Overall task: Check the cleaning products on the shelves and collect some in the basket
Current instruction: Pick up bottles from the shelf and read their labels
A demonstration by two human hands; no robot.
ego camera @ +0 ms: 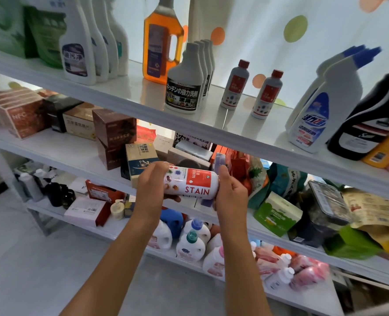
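Before the shelves (pixel 125 106), both hands hold a stain remover bottle (pixel 192 183) sideways, label up, likely for reading. Left hand (pixel 151 187) fingers curl round its base; right hand (pixel 231 190) clasps the cap end. No basket shows.

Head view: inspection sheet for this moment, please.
Surface: white top shelf, tiers below.
Job's things: stain remover bottle held sideways; two matching bottles upright on the top shelf. No basket seen.
Clutter: boxes, snack bags, detergent jugs on lower tiers.
Hands: left hand and right hand grip the bottle's ends.
Cables: nothing seen.
Surroundings: dotted curtain behind, pale floor.
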